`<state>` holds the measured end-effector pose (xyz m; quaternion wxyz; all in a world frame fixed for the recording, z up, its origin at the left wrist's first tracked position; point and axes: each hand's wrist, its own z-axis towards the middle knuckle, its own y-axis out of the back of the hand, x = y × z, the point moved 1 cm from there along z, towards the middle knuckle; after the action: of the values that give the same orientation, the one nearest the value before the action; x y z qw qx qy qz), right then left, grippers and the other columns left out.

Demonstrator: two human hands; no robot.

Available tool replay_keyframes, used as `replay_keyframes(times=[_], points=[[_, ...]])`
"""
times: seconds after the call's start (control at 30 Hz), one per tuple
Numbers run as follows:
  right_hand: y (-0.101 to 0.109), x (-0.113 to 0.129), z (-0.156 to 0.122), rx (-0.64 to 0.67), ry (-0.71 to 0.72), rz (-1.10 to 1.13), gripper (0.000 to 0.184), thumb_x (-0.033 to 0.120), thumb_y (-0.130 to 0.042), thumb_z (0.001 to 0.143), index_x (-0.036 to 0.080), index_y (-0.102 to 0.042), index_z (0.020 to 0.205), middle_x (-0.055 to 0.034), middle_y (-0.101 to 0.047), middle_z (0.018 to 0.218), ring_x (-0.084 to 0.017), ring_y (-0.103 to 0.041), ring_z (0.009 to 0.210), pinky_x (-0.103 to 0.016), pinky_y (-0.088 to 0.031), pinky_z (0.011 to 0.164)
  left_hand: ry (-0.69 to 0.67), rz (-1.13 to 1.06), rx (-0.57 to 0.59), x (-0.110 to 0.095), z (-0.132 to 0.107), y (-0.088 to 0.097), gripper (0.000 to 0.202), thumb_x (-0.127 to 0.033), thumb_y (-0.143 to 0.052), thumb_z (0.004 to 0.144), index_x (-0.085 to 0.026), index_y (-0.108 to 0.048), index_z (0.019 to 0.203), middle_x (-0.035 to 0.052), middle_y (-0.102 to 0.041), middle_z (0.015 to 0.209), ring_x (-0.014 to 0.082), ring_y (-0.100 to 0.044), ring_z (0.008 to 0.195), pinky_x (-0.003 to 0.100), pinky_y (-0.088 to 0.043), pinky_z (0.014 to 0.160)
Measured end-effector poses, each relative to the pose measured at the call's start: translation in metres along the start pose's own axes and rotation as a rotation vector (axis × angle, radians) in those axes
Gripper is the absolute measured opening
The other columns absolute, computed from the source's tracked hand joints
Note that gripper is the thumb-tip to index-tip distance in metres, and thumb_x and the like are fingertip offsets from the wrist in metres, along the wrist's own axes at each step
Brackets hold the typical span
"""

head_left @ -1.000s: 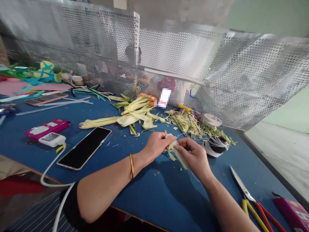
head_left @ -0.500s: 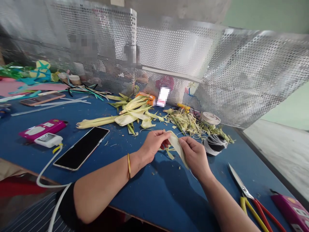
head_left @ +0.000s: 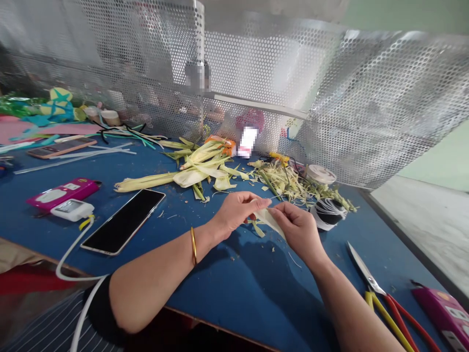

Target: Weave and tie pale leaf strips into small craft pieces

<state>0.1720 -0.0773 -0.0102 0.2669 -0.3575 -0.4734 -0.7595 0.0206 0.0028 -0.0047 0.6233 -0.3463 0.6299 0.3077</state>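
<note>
Between my two hands, above the blue table (head_left: 220,288), is a pale corn husk strip (head_left: 270,220). My left hand (head_left: 240,212) pinches its upper end between thumb and fingers, a gold bangle on the wrist. Further along the strip, my right hand (head_left: 298,227) grips it with thumb and curled fingers. Part of the strip is hidden by the right hand. Beneath them lies a small green husk scrap (head_left: 258,229). Just beyond the hands are a pile of corn husks (head_left: 201,168) and a heap of shredded husk bits (head_left: 282,181).
A spool of white thread (head_left: 328,215) stands right of my hands. Scissors (head_left: 372,281) with red and yellow handles lie at the right, near a purple device (head_left: 441,310). A black-screened phone (head_left: 124,222) is at left, by a white corded gadget (head_left: 71,209). A perforated metal screen (head_left: 256,73) borders the back.
My hands have come closer together along the husk strip, and the left thumb has slid over toward the right. The camera view has shifted slightly.
</note>
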Motion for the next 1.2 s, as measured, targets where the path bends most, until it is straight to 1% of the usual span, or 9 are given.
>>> replay_keyframes(times=[0.1, 0.27, 0.33, 0.47, 0.67, 0.83, 0.97, 1.1, 1.2], points=[[0.002, 0.002, 0.002, 0.009, -0.005, 0.034, 0.035, 0.048, -0.059, 0.084, 0.018, -0.059, 0.065, 0.0036, -0.046, 0.055, -0.011, -0.038, 0.054, -0.024, -0.029, 0.05, -0.083, 0.103, -0.022, 0.0, -0.001, -0.001, 0.032, -0.045, -0.075, 0.068, -0.016, -0.063, 0.062, -0.0029, -0.053, 0.056, 0.0088, -0.049, 0.053, 0.022, -0.038, 0.053], [0.006, 0.003, 0.005, 0.103, -0.152, 0.33, 0.035, 0.052, -0.071, 0.074, 0.017, -0.066, 0.075, 0.0031, -0.054, 0.053, -0.012, -0.045, 0.052, -0.025, -0.035, 0.053, -0.099, 0.019, -0.165, 0.001, -0.001, 0.0, 0.028, -0.041, -0.066, 0.074, -0.017, -0.062, 0.06, -0.0026, -0.053, 0.056, 0.0091, -0.047, 0.053, 0.023, -0.037, 0.052], [0.007, 0.002, 0.006, 0.059, -0.184, 0.411, 0.033, 0.048, -0.078, 0.068, 0.018, -0.065, 0.069, 0.0032, -0.054, 0.052, -0.011, -0.046, 0.053, -0.025, -0.036, 0.055, -0.077, -0.011, -0.174, 0.001, -0.001, 0.0, 0.026, -0.04, -0.065, 0.074, -0.017, -0.065, 0.063, -0.0015, -0.056, 0.058, 0.0097, -0.048, 0.053, 0.023, -0.036, 0.051], [0.007, -0.004, 0.008, -0.174, -0.226, 0.622, 0.035, 0.046, -0.082, 0.063, 0.017, -0.063, 0.06, 0.0034, -0.054, 0.052, -0.009, -0.045, 0.05, -0.023, -0.036, 0.052, -0.021, -0.085, -0.102, 0.003, -0.001, -0.001, 0.028, -0.043, -0.063, 0.077, -0.017, -0.067, 0.069, 0.0016, -0.063, 0.063, 0.0109, -0.053, 0.055, 0.023, -0.035, 0.05], [0.012, -0.011, 0.013, -0.411, -0.242, 0.773, 0.035, 0.044, -0.085, 0.058, 0.017, -0.064, 0.062, 0.0045, -0.052, 0.052, -0.008, -0.044, 0.047, -0.022, -0.034, 0.045, 0.076, -0.068, 0.163, 0.005, -0.005, -0.009, 0.026, -0.04, -0.064, 0.077, -0.015, -0.07, 0.071, 0.0053, -0.068, 0.072, 0.011, -0.054, 0.058, 0.024, -0.036, 0.051], [0.011, -0.011, 0.014, -0.426, -0.194, 0.77, 0.035, 0.041, -0.083, 0.062, 0.017, -0.058, 0.057, 0.0069, -0.045, 0.048, -0.006, -0.037, 0.043, -0.022, -0.028, 0.042, 0.099, 0.129, 0.301, 0.007, -0.008, -0.009, 0.022, -0.038, -0.073, 0.07, -0.016, -0.069, 0.065, 0.0004, -0.061, 0.06, 0.01, -0.051, 0.056, 0.024, -0.034, 0.052], [0.009, -0.014, 0.014, -0.422, -0.201, 0.79, 0.038, 0.042, -0.085, 0.06, 0.017, -0.057, 0.056, 0.0072, -0.045, 0.048, -0.005, -0.037, 0.044, -0.021, -0.028, 0.043, 0.153, 0.066, 0.358, 0.009, -0.006, -0.007, 0.023, -0.038, -0.074, 0.068, -0.016, -0.068, 0.068, -0.0014, -0.06, 0.062, 0.0089, -0.049, 0.056, 0.024, -0.032, 0.052], [0.01, -0.015, 0.015, -0.449, -0.178, 0.752, 0.038, 0.044, -0.085, 0.061, 0.017, -0.058, 0.058, 0.0069, -0.045, 0.049, -0.006, -0.037, 0.045, -0.022, -0.028, 0.044, 0.137, 0.052, 0.4, 0.011, -0.005, -0.006, 0.024, -0.038, -0.077, 0.066, -0.016, -0.066, 0.066, -0.002, -0.057, 0.06, 0.0087, -0.047, 0.055, 0.024, -0.032, 0.052], [0.012, -0.012, 0.014, -0.415, -0.189, 0.756, 0.037, 0.046, -0.084, 0.062, 0.017, -0.06, 0.062, 0.0068, -0.045, 0.052, -0.007, -0.038, 0.046, -0.022, -0.029, 0.045, 0.097, 0.05, 0.372, 0.011, -0.006, -0.008, 0.022, -0.036, -0.077, 0.066, -0.016, -0.067, 0.066, -0.0019, -0.058, 0.059, 0.009, -0.048, 0.055, 0.024, -0.033, 0.052]])
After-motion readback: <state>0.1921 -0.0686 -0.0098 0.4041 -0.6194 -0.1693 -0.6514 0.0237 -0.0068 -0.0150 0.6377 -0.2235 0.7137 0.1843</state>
